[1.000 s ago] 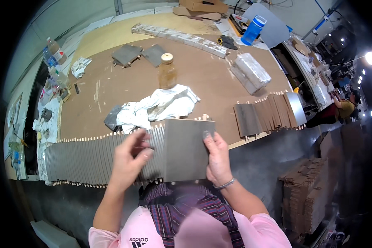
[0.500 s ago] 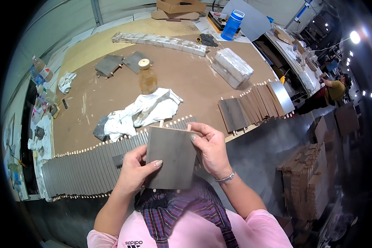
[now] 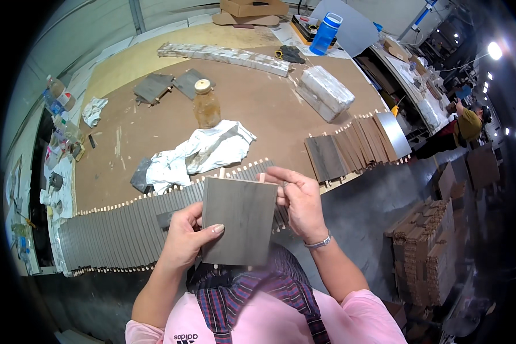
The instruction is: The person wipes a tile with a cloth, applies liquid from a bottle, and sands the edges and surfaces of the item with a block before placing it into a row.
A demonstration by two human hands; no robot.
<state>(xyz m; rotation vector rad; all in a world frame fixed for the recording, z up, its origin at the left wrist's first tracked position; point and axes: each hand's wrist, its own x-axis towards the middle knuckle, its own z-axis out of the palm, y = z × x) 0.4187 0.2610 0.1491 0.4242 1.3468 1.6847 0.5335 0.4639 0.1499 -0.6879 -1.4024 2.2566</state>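
A flat grey-brown wooden panel (image 3: 238, 221) is held up in front of me, with pale dowels sticking out of its top edge and small ends at its bottom. My left hand (image 3: 190, 232) is closed on its left edge, thumb on the face and fingers behind. At the upper right corner is my right hand (image 3: 301, 200), index finger by a dowel (image 3: 262, 178). Its other fingers are curled at the panel's edge, and what they pinch is hidden. Behind the panel runs a long row of similar dowelled panels (image 3: 114, 235) along the table's near edge.
A white cloth (image 3: 212, 149), an amber jar (image 3: 206, 106) and loose panels (image 3: 153, 88) lie on the brown table (image 3: 137, 129). Farther right are a wrapped block (image 3: 325, 93), another panel stack (image 3: 350, 149) and a blue bottle (image 3: 327, 34). Stacked boards (image 3: 421, 252) stand on the floor; a person (image 3: 469, 125) works beyond.
My right thumb has come off the panel's face, and that hand has shifted slightly right. The panel has turned to face me a bit more squarely. My left hand keeps its grip.
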